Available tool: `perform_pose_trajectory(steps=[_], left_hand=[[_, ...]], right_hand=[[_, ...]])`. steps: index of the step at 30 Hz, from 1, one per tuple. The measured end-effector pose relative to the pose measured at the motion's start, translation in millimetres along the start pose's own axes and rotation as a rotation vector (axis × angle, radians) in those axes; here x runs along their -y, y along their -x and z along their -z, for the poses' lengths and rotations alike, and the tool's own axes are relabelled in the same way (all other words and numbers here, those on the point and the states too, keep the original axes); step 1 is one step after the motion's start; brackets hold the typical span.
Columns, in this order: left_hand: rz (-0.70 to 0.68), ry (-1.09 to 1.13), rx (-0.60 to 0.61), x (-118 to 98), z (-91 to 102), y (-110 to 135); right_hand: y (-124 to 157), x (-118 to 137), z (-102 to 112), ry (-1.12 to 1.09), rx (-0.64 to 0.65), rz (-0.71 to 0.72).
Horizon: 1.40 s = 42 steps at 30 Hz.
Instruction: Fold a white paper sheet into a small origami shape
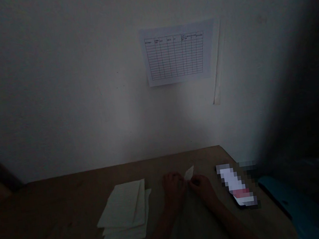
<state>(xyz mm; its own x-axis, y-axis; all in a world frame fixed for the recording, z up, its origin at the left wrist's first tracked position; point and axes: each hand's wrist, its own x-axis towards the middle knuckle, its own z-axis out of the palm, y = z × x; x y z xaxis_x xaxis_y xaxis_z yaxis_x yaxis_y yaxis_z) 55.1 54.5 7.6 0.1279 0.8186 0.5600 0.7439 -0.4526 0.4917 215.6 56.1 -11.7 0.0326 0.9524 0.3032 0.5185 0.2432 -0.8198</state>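
A small folded piece of white paper [189,172] stands up at a slant between my two hands, with a pointed tip at its upper right. My left hand [174,189] is closed beside its lower left end, fingers curled and fingertips at the paper. On the other side, my right hand [203,187] pinches the lower edge between thumb and forefinger. The paper's lower part is hidden by my fingers. To the left of my hands lies a loose stack of lined paper sheets [123,207], overlapping unevenly.
A phone [236,185] with a lit, blurred-out screen lies at the right on the brown table [62,210]. Beyond the table's right edge is a blue chair [294,203]. A printed grid sheet [177,54] hangs on the wall [70,88] behind. The room is dim.
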Motion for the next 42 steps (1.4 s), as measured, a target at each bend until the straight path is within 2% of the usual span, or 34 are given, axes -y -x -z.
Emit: perform_pose_trajectory(steps=[10, 22, 30, 33, 38, 42], left_hand=[[-0.037, -0.176, 0.048, -1, 0.7, 2], [-0.037, -0.070, 0.103, -6, 4.0, 0], [-0.029, -0.101, 0.110, -3, 2.9, 0], [-0.012, -0.132, 0.120, -2, 3.0, -2], [0.006, -0.141, 0.148, 2, 4.4, -5], [0.021, -0.125, 0.166, 4, 4.7, -5]], right_hand=[[1, 13, 6, -0.115, 0.100, 0.008], [0, 5, 6, -0.179, 0.056, -0.052], [0, 4, 4, -0.134, 0.070, 0.024], [0, 3, 8, -0.080, 0.010, 0.057], [1, -1, 20, 0.109, -0.261, 0.108], [0, -3, 24, 0.234, -0.234, 0.179]])
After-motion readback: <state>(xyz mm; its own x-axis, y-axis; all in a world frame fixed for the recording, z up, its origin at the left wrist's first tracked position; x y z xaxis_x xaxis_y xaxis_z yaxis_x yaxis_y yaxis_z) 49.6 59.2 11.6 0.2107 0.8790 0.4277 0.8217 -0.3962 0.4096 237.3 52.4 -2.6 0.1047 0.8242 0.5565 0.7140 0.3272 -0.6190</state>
